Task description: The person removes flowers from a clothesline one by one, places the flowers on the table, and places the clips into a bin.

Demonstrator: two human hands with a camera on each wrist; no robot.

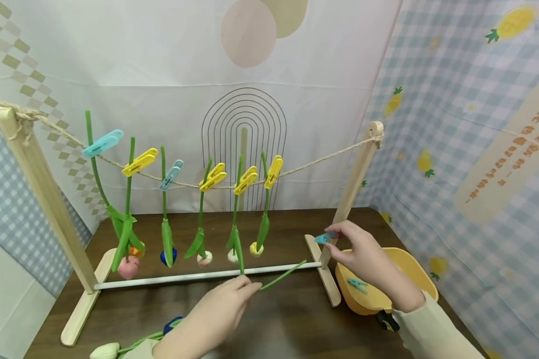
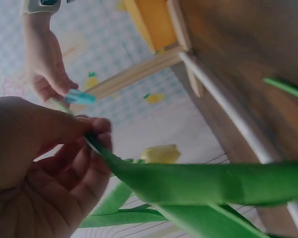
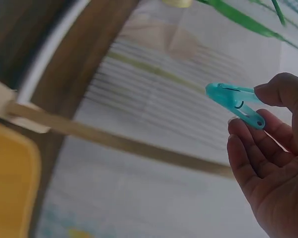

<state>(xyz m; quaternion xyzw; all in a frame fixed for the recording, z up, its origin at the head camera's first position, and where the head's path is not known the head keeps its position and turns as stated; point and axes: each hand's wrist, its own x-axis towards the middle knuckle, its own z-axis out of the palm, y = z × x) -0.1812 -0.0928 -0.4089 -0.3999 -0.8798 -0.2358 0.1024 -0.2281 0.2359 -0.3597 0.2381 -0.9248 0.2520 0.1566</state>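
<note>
Green stem (image 1: 283,275): being pinched in the left hand (image 1: 224,301) at seven o'clock in the head view, pointing its free end toward two; also pinching a blue clothespin (image 1: 324,238) in the right hand (image 1: 364,254), at two o'clock from the left, hovering near a yellow tub (image 1: 413,257) at four.

Clothespins (image 1: 213,177) on one rope (image 1: 323,158): six (four yellow, two blue). Right hand (image 1: 357,249), 4 o'clock: one blue clothespin (image 1: 324,238). Basin (image 1: 424,274), 4 o'clock: one, at least one blue inside. Hanging flowers (image 1: 129,268), 6–9 o'clock: six. Left hand (image 1: 229,299), 6–7 o'clock: one green stem (image 1: 283,276). Lying flowers (image 1: 105,350), 7–8 o'clock: at least two. Posts (image 1: 355,183), 3 and 9 o'clock: two.
</note>
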